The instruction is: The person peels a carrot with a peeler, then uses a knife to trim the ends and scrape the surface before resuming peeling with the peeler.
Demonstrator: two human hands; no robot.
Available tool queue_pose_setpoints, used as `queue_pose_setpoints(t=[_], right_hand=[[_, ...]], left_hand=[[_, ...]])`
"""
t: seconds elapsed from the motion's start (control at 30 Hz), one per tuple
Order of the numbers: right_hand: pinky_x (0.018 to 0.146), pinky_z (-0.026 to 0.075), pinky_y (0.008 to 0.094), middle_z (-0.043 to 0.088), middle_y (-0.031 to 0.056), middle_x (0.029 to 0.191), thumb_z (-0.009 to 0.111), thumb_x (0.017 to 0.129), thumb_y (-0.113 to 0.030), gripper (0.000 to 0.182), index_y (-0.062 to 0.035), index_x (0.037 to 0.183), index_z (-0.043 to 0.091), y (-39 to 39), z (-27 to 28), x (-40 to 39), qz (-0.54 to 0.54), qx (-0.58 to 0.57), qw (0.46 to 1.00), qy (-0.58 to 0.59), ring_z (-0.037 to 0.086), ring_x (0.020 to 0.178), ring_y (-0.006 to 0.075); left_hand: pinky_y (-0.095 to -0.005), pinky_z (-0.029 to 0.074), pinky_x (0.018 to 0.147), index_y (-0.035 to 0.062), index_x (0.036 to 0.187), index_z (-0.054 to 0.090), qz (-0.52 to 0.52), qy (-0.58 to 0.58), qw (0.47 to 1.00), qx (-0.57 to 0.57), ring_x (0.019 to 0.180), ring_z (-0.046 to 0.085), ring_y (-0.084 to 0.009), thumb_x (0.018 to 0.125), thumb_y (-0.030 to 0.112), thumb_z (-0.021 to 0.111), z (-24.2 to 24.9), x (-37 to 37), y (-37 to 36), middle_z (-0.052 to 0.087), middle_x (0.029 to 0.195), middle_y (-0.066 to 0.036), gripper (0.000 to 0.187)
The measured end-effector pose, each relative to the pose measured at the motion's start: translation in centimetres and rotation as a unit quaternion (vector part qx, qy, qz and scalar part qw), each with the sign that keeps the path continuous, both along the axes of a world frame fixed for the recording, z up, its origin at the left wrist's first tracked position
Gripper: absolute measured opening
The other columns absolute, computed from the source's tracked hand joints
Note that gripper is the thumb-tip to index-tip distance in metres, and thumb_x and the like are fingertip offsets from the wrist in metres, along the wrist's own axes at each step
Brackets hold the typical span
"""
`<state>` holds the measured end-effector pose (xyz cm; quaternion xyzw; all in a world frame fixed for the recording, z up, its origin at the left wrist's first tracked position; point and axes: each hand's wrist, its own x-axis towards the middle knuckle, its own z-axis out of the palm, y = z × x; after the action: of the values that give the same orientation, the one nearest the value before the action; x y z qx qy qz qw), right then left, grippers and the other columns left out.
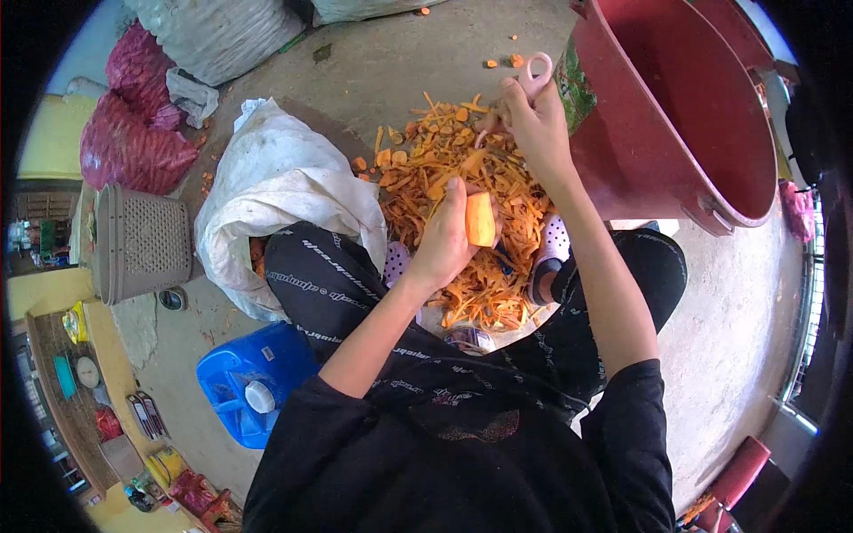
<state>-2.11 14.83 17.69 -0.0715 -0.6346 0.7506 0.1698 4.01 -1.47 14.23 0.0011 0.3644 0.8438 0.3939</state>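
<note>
Orange carrot piece (480, 219) sits clasped in your left hand (447, 238), above the heap of peelings (462, 195). Your right hand (533, 124) wraps shut around a pink-handled peeler (536, 73). White lettering runs along your black trousers (320, 284), too distorted to read.

carrot piece (480, 218): orange | peelings (462, 178): orange | peeler (536, 75): pale pink | tub (684, 115): dark red | sack (284, 182): white | jerrycan (244, 377): blue, white cap | basket (142, 242): grey, perforated | net bags (133, 133): magenta | trousers (329, 284): black, white lettering
</note>
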Motion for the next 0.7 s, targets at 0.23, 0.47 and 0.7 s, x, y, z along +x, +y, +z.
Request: queue_pose_setpoints(t=[0.23,0.47,0.7], right_hand=[[0.052,0.049,0.0263,0.049,0.0040,0.067,0.048,0.093,-0.010,0.015,0.0009,0.100,0.039,-1.1,2.7,2.4,-0.049,0.182,0.982,0.023,0.059,0.058,0.0145],[0.056,0.049,0.0288,0.056,0.0063,0.074,0.052,0.091,-0.015,0.020,0.0010,0.101,0.045,0.7,2.4,3.1,-0.031,0.162,0.986,-0.019,0.061,0.061,0.0151],[0.055,0.049,0.0364,0.059,0.0166,0.071,0.051,0.092,-0.019,0.029,-0.0014,0.112,0.042,0.3,2.5,3.5,-0.029,0.230,0.969,-0.089,0.065,0.060,0.0245]], left_hand=[[-0.0298,0.044,0.068,0.0070,0.102,0.050,0.038,-0.009,0.998,-0.039,0.078,0.053,-0.0163,0.094,0.054,0.031,0.8,0.0,-0.2,0.053,0.088,-0.004,0.051],[-0.0303,0.044,0.070,0.0086,0.103,0.050,0.042,0.008,0.999,0.003,0.082,0.053,-0.0162,0.094,0.050,0.037,0.1,-0.5,-0.4,0.053,0.090,-0.003,0.044],[-0.0316,0.043,0.070,0.0080,0.100,0.050,0.040,0.066,0.996,-0.048,0.082,0.053,-0.0163,0.095,0.035,0.046,1.3,-0.5,-0.2,0.052,0.089,-0.003,0.028]])
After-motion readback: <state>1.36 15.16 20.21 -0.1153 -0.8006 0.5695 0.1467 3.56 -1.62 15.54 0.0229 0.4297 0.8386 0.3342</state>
